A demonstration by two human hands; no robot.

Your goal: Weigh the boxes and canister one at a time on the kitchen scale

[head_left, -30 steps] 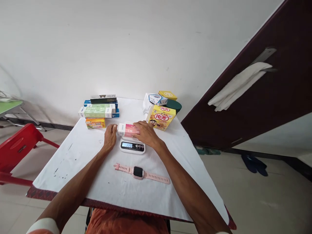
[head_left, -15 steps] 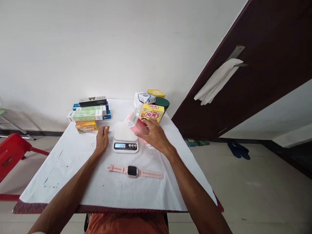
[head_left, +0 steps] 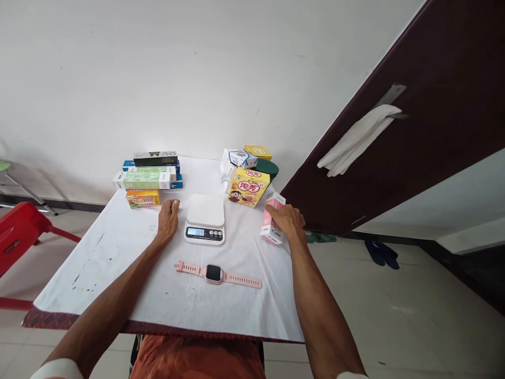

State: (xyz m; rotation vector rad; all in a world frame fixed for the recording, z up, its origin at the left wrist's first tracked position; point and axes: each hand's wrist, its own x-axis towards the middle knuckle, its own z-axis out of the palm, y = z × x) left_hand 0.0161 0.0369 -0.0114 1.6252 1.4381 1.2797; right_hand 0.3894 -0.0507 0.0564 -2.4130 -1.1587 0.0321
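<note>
My right hand grips a pink and white carton at the table's right side, thumb on its near face. My left hand rests on its edge on the white cloth, thumb uppermost, holding nothing, its fingers partly hidden. Just right of it stands a white digital kitchen scale, its plate bare and its small display lit with digits. In front of the scale lies a pink-strapped smartwatch, stretched flat with a dark screen. A yellow snack box stands behind, between the scale and the carton.
At the back left are stacked long boxes: a black one, a green one, blue ones, and an orange box. A white-and-blue box, a yellow box and a green container stand back right. A red chair is left.
My right hand has carried the pink and white carton from above the scale rightward to the table's right side. The scale's digits have changed. My left hand stays beside the scale.
</note>
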